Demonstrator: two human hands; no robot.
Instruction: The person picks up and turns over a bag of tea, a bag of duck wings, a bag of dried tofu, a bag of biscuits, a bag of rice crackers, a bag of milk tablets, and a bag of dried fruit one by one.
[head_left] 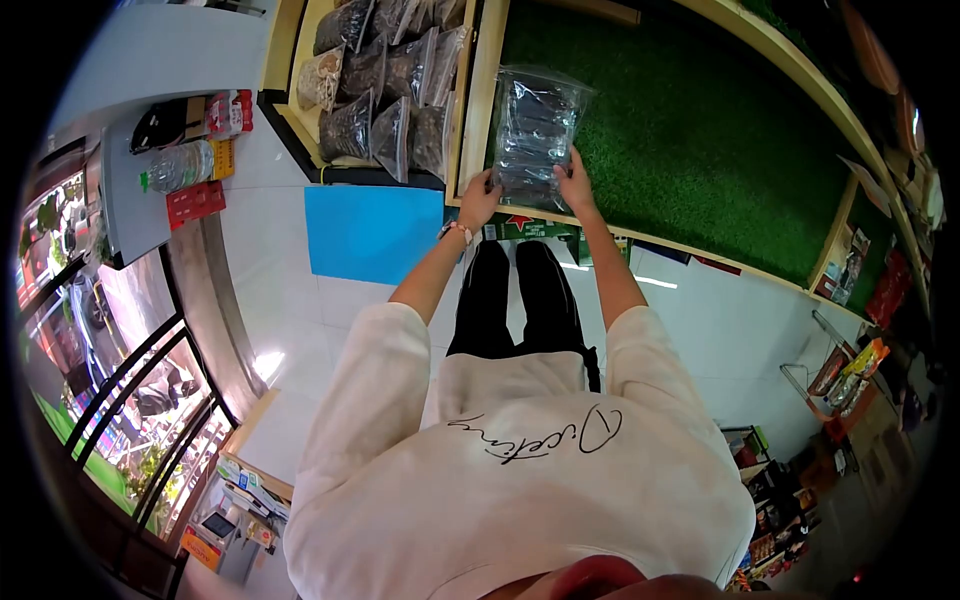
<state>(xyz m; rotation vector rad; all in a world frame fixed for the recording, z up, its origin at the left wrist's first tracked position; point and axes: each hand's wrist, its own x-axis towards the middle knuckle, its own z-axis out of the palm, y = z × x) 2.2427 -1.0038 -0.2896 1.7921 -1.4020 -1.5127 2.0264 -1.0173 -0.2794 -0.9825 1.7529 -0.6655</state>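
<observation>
A clear plastic bag with dark, bar-like shapes inside lies at the left end of a display bin lined with green artificial turf. My left hand grips the bag's near left corner, its fingers partly hidden by the hand itself. On the other side, my right hand holds the near right edge between thumb and fingers. The bag's far end rests away from both hands, close to the bin's wooden divider.
Left of the divider, a wooden bin holds several zip bags of dark dried goods. A blue panel is below it. A grey table at the left carries a plastic bottle and red packets. Packaged goods stand at the right.
</observation>
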